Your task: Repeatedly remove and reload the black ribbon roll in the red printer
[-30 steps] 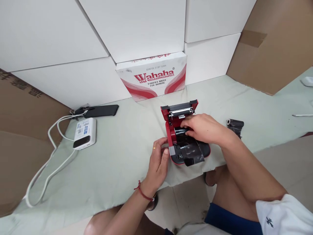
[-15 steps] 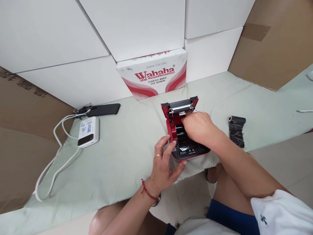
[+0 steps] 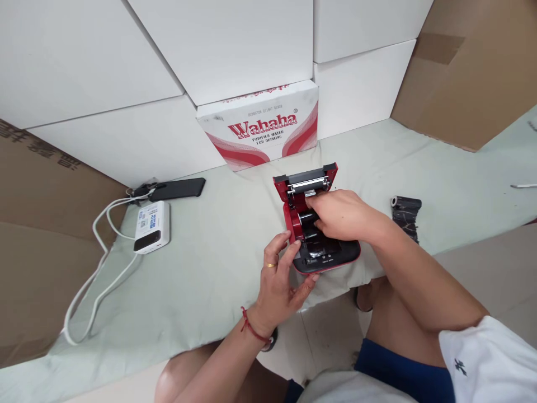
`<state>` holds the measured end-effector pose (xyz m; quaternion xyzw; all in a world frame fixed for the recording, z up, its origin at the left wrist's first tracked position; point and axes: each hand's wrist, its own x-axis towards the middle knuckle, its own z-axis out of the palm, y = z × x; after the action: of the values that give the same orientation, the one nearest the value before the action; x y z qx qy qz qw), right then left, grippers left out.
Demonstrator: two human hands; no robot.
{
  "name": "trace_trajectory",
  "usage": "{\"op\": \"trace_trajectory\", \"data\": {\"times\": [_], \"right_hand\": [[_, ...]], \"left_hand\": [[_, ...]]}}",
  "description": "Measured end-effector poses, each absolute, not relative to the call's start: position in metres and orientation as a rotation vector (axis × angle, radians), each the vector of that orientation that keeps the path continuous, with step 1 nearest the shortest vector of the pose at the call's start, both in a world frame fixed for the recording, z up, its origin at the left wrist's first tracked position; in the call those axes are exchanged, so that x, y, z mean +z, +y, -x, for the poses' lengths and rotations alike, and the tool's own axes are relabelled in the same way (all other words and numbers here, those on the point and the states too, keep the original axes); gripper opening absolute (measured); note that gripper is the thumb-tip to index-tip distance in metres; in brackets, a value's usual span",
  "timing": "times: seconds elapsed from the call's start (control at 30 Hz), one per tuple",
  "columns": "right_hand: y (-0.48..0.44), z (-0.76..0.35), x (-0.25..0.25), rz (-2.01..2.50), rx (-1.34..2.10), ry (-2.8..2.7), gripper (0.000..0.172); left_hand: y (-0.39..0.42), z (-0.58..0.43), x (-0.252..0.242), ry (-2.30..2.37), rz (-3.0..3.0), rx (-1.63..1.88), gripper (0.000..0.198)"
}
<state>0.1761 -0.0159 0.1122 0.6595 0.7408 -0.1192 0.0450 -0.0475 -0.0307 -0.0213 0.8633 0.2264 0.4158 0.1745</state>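
A small red-and-black printer sits near the table's front edge with its lid raised. My left hand grips its near left corner, fingers along the left side and thumb at the front edge. Inside the printer lies a shiny black film roll, with film stretched toward the front. Reaching in from the right, my right hand pinches around this roll, index finger above and thumb below. The palm hides the roll's right end. Off to the right rests another black roll, its wrinkled film partly unrolled.
Behind the printer stands a Wahaha carton against white boxes. A white power bank, a looped white cable and a black phone lie at left. Cardboard boxes flank both sides, one at right.
My right hand has shifted slightly left inside the printer, and its index finger and thumb now show around the roll. My left hand keeps its hold. The camera view has shifted a little.
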Motion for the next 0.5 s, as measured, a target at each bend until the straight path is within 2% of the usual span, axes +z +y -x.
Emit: {"op": "trace_trajectory", "data": {"times": [0.13, 0.23, 0.3, 0.37, 0.43, 0.5], "right_hand": [[-0.039, -0.206, 0.133, -2.032, -0.785, 2.514, 0.026], [-0.054, -0.246, 0.147, -2.157, -0.969, 2.695, 0.033], [-0.055, -0.272, 0.147, -2.393, -0.884, 2.548, 0.037], [-0.047, -0.29, 0.135, -2.559, -0.717, 2.268, 0.033], [-0.035, -0.295, 0.118, -2.566, -0.603, 2.074, 0.026], [-0.025, -0.29, 0.103, -2.487, -0.625, 2.061, 0.026]], "left_hand": [[-0.031, 0.048, -0.021, 0.645, -2.431, 1.175, 0.072], [-0.033, 0.047, -0.021, 0.663, -2.416, 1.195, 0.076], [-0.034, 0.046, -0.021, 0.67, -2.407, 1.207, 0.076], [-0.035, 0.046, -0.02, 0.655, -2.407, 1.219, 0.074], [-0.035, 0.046, -0.019, 0.637, -2.415, 1.226, 0.074], [-0.034, 0.046, -0.018, 0.638, -2.424, 1.22, 0.074]]}}
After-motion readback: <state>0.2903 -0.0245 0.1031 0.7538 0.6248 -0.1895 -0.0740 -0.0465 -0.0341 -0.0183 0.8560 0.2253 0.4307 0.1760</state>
